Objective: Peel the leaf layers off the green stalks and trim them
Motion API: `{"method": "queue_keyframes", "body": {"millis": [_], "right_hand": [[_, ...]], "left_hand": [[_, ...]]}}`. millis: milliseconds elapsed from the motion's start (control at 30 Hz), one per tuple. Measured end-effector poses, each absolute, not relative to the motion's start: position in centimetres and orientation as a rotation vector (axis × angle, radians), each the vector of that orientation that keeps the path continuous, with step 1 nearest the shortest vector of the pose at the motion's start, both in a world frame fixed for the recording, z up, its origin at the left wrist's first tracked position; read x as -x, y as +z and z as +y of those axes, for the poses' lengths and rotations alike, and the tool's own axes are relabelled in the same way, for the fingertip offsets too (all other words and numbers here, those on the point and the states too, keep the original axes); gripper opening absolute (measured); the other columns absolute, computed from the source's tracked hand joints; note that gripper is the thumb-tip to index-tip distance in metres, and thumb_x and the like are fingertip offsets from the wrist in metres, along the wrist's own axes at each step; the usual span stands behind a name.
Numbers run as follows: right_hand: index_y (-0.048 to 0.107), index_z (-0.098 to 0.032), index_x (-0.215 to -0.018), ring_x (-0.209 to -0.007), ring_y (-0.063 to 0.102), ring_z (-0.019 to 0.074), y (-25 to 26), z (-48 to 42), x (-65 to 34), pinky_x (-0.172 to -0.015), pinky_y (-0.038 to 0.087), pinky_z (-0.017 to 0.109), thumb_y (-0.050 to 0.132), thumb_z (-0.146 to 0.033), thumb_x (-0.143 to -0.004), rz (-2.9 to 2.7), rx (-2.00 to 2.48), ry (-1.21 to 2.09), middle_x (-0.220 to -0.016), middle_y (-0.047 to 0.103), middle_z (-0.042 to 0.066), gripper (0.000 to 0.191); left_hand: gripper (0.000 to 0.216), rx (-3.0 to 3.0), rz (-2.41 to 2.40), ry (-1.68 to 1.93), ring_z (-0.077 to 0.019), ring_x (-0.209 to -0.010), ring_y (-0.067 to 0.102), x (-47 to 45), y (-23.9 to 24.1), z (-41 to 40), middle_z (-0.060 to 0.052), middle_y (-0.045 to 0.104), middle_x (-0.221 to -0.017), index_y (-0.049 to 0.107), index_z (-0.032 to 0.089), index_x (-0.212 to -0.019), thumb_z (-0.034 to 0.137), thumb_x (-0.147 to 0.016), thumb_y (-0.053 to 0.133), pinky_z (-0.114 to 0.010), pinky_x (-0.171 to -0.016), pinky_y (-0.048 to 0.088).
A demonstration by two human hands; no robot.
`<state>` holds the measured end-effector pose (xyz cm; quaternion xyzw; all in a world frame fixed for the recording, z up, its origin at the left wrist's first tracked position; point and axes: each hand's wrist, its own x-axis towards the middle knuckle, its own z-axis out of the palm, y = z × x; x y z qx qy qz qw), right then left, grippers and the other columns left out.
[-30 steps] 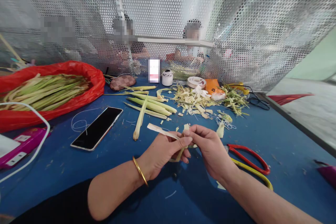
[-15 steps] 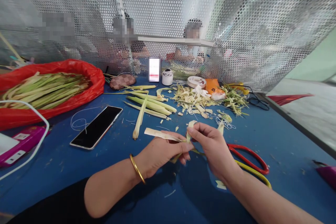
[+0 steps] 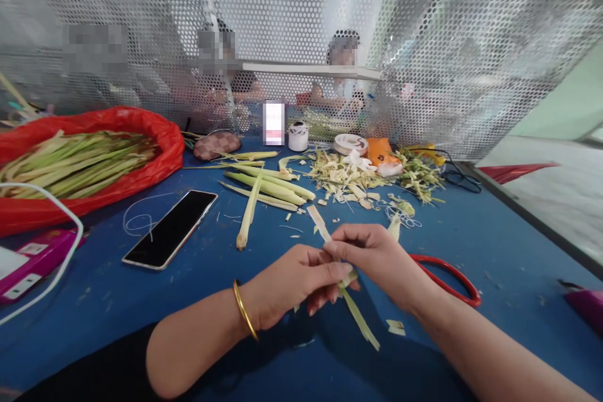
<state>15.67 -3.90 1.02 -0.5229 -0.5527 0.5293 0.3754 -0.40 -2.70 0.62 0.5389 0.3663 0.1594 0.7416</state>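
My left hand (image 3: 313,279), with a gold bangle at the wrist, pinches a folded pale leaf strip (image 3: 362,320) between thumb and fingers. One green end of it hangs down to the right; a flat cream end points away from me. My right hand (image 3: 372,257) has closed on the strip's upper part, its fingertips against the left hand's. The fold itself is mostly hidden by my fingers. Beyond my hands lie several pale green leaf stalks (image 3: 271,188). Red-handled scissors (image 3: 455,279) rest partly under my right forearm.
A red plastic bag (image 3: 172,147) of long leaves stands at left, near a phone (image 3: 172,229) and a purple power strip (image 3: 40,264). Leaf scraps (image 3: 336,176), a tape roll (image 3: 351,144) and a white jar (image 3: 298,137) sit at the back. People sit behind the perforated screen (image 3: 301,6).
The strip's cream end has swung from pointing left to pointing away, and a green end now hangs below. My right hand has come down against the left; its forearm covers the scissors' yellow handle.
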Motion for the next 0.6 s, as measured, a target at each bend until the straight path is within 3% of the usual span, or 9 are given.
{"method": "queue_keyframes", "body": {"millis": [133, 333, 600], "right_hand": [[0.059, -0.019, -0.061, -0.039, 0.047, 0.0103, 0.6, -4.2, -15.0, -0.035, 0.037, 0.023, 0.074, -0.041, -0.069, -1.127, 1.201, 1.523, -0.05, 0.052, -0.005, 0.028], [0.057, -0.018, -0.057, -0.051, 0.045, 0.0099, 0.3, -4.4, -14.7, -0.045, 0.034, 0.023, 0.073, -0.034, -0.071, -1.174, 1.221, 1.302, -0.055, 0.054, -0.002, 0.027], [0.057, -0.019, -0.059, -0.059, 0.05, 0.0135, -0.3, -4.2, -14.3, -0.054, 0.039, 0.025, 0.065, -0.033, -0.076, -1.334, 1.345, 1.096, -0.06, 0.056, -0.001, 0.023]], "left_hand": [[0.044, -1.204, 0.841, 0.34, -0.0074, -0.044, 0.041, 0.4, 0.2, -2.7, 0.0, 0.054, -0.055, 0.073, 0.013, -0.076, 0.055, -0.078, 0.059, -0.021, -0.043, 0.032], [0.033, -1.299, 0.86, 0.258, -0.0062, -0.041, 0.044, 0.4, 0.5, -2.9, 0.0, 0.057, -0.054, 0.075, 0.014, -0.077, 0.044, -0.079, 0.061, -0.019, -0.043, 0.032], [0.036, -1.246, 0.837, 0.188, -0.0069, -0.041, 0.046, 0.2, 0.4, -3.1, 0.002, 0.056, -0.05, 0.073, 0.014, -0.076, 0.049, -0.076, 0.065, -0.02, -0.044, 0.034]]}}
